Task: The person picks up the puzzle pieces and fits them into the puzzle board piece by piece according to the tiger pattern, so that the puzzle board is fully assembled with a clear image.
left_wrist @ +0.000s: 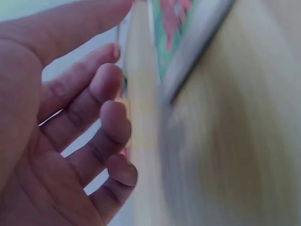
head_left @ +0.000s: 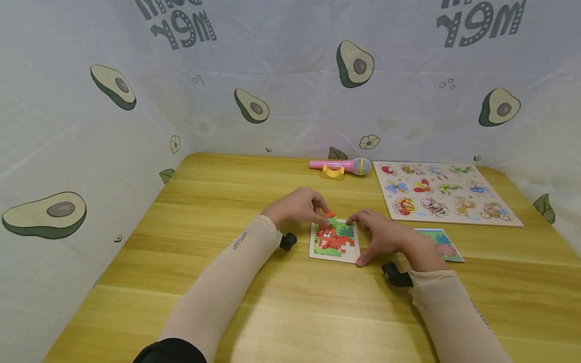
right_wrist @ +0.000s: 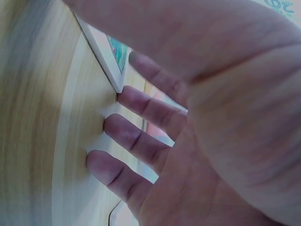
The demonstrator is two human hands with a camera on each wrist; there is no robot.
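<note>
A small square jigsaw board (head_left: 348, 256) with a raised pale border lies on the table, showing an orange tiger picture (head_left: 333, 241) and a bare patch at its lower right. Above its far edge, the left hand (head_left: 301, 206) pinches an orange-and-green puzzle piece (head_left: 330, 217) between thumb and fingers. That hand's other fingers (left_wrist: 117, 122) curve loosely in the left wrist view. At the board's right side, the right hand (head_left: 383, 234) is spread, its thumb at the near corner and its fingertips at the far one. Its fingers look fairly straight in the right wrist view.
A card (head_left: 442, 242) with a pink picture lies partly behind the right hand. Farther right is a large insect-and-animal puzzle board (head_left: 447, 194). At the back, a pink toy microphone (head_left: 340, 165) lies by a yellow stand (head_left: 333, 173), before an avocado-print curtain (head_left: 299, 65).
</note>
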